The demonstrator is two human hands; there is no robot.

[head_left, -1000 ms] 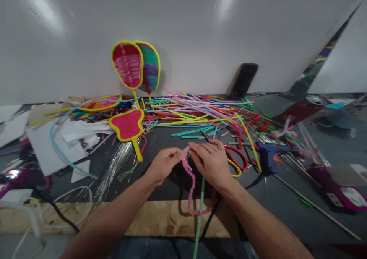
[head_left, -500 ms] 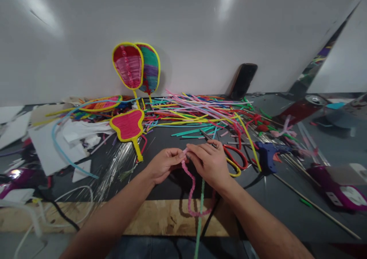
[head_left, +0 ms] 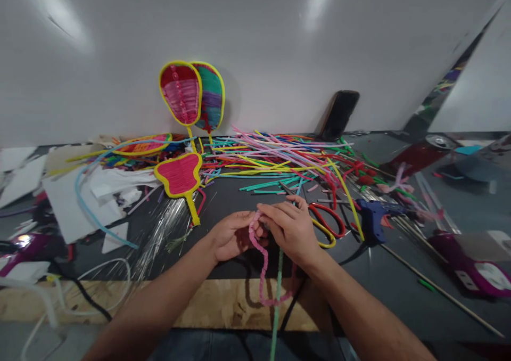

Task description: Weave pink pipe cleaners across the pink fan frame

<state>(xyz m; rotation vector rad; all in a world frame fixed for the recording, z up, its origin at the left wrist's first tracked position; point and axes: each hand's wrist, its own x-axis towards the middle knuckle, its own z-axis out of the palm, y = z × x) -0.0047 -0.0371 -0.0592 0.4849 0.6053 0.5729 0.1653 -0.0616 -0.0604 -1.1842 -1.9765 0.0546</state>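
Both my hands meet over the front of the dark table. My right hand (head_left: 293,228) is closed, its thumb and fingertips pinching the upper end of a pink twisted pipe cleaner (head_left: 264,268). Facing it, my left hand (head_left: 235,236) has its thumb and bent fingers around that same end. The pink strand hangs in a loop below, curving back up under the right hand. A pale green pipe cleaner (head_left: 277,308) runs down from beneath my right palm, crossing the loop; its upper end is hidden. Scissors (head_left: 329,222) with red and yellow handles lie beside my right hand.
Pipe cleaners (head_left: 271,153) in many colours pile up behind the hands. A pink and yellow fan shape (head_left: 179,175) lies left; two more (head_left: 181,92) lean on the wall. A phone (head_left: 340,115), a blue glue gun (head_left: 373,220) and a can (head_left: 419,156) stand or lie to the right.
My left fingers have loosened and shifted slightly down, showing more of the pink strand's upper end. The right hand keeps its pinch. The view has shifted slightly.
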